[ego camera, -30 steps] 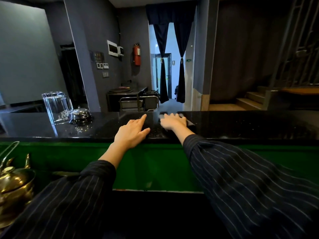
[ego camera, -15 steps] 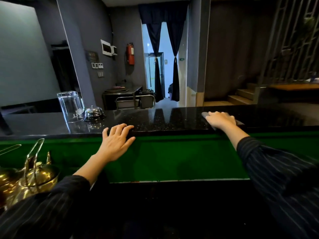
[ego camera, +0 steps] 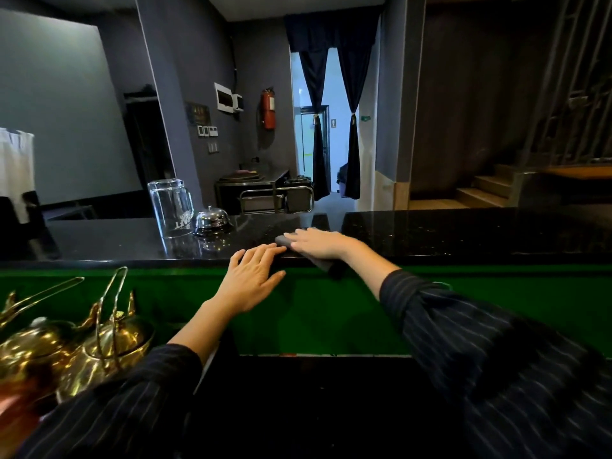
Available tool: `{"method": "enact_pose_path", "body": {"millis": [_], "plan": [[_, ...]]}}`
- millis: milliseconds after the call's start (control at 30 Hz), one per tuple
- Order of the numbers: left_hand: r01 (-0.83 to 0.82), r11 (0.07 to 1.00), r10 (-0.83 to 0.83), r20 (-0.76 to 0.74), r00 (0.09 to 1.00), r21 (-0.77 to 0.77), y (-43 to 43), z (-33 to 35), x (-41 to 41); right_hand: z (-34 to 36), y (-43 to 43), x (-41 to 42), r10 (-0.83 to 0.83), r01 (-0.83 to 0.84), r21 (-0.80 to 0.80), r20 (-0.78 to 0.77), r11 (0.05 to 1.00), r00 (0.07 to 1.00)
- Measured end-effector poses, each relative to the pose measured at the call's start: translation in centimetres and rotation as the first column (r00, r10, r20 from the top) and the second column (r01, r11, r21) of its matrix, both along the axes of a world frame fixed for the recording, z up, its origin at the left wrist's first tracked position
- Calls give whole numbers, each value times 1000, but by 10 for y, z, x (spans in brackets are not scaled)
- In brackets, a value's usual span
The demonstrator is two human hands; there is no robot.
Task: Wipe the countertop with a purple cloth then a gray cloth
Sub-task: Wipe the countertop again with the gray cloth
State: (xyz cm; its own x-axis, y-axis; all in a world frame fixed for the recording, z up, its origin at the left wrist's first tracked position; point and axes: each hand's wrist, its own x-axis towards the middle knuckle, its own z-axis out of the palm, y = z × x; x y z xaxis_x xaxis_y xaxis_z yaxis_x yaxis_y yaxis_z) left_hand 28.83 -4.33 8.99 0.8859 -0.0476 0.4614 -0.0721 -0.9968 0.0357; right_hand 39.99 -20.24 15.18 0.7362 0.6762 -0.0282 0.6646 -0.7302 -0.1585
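Head view, and it's wiping time. The right hand (ego camera: 319, 241) lies flat, fingers straight, pressing a dark gray folded cloth (ego camera: 280, 240) onto the glossy black speckled countertop (ego camera: 463, 233) at centre frame, a corner of the cloth drooping over the front edge. No purple cloth in sight, so I'd say this is the 2nd pass. The left hand (ego camera: 251, 276) is spread and holds nothing, fingertips propped on the counter's lip, almost meeting the right.

To do it well: keep the palm flat, overlap each stroke, and pull up short of the clear glass pitcher (ego camera: 170, 207) and the small chrome desk bell (ego camera: 211, 218) standing left of centre, or lift them to reach underneath. That drooping corner wants tucking in.

Against 0.5 s ago, the right hand and cloth have swept from right of centre back to the middle, while the left hand has stayed on the edge.
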Motion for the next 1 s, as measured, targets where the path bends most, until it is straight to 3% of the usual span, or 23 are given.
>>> {"method": "enact_pose_path", "body": {"millis": [233,433,667,833,1000], "plan": [[20,1000,-20,-10,1000,2,15,-3,-5,0,-58,71,-339,339,-5,6,941,941],[-3,1000,2,44,999,17,12,-12,0,2,-29,120,-448,448,-40,-2,893,894],[40,999,-40,55,998,4,18,-16,7,12,49,150,-338,324,-133,-105,937,935],[48,999,-49,17,999,18,21,-11,6,5,111,96,-55,53,-106,-11,993,998],[31,993,-33,22,999,111,28,-11,-10,1,72,57,221,-224,-15,-109,974,969]]}}
